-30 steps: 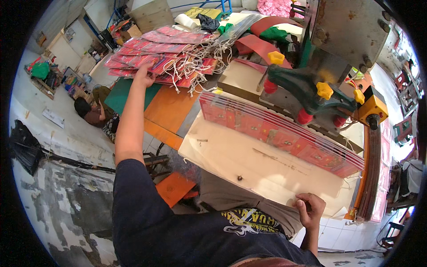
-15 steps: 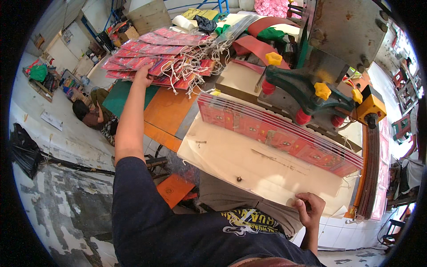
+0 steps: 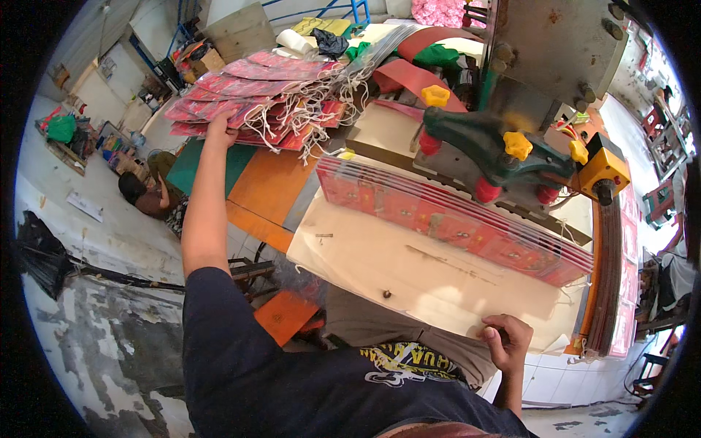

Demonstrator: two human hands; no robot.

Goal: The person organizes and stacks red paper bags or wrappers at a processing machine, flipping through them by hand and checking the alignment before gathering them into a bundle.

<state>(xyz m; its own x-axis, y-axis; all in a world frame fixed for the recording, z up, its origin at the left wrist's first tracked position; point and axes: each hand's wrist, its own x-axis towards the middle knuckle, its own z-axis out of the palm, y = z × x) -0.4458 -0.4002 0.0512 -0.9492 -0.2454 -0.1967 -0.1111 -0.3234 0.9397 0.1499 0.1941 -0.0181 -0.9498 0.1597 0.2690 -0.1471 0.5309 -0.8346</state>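
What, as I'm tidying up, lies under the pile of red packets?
At the near edge of the pile, a green surface and an orange surface show; everything farther beneath is covered.

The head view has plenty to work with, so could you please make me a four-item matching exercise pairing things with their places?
Column one
1. Left hand
2. Yellow star-shaped knobs
3. White roll
4. Right hand

Column two
A. Beside the crumpled black plastic
B. At the near edge of the cream sheet
C. At the pile of red packets with white cords
D. On the dark green machine bracket

Right pairs: 1-C, 2-D, 3-A, 4-B.
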